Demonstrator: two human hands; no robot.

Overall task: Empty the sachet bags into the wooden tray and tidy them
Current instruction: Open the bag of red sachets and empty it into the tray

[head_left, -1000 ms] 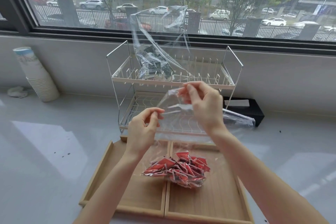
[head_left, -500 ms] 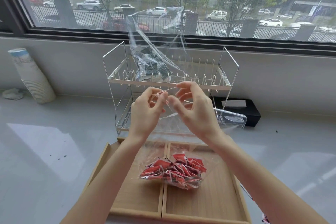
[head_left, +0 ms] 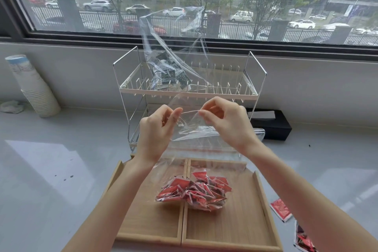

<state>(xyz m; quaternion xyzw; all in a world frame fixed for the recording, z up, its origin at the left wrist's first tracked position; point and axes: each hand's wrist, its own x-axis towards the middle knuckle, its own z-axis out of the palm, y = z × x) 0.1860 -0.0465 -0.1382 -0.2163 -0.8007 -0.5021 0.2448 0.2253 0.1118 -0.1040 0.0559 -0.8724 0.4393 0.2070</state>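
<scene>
A clear plastic bag (head_left: pixel 201 150) hangs over the wooden tray (head_left: pixel 243 229), and a heap of red sachets (head_left: pixel 194 192) in its bottom rests across the tray's middle divider. My left hand (head_left: pixel 157 131) and my right hand (head_left: pixel 227 122) each pinch the bag's top edge, a short stretch of film taut between them. A second clear bag (head_left: pixel 171 47) with dark sachets (head_left: pixel 169 75) stands on the top shelf of the white wire rack (head_left: pixel 131 88).
A stack of paper cups (head_left: pixel 32 86) stands at the far left beside a crumpled tissue (head_left: pixel 10 106). A black box (head_left: pixel 270 122) lies right of the rack. Loose red sachets (head_left: pixel 281 209) lie on the counter right of the tray.
My hands came together from a wider grip, then pulled slightly apart along the bag's top edge. The bag of red sachets stayed resting on the tray.
</scene>
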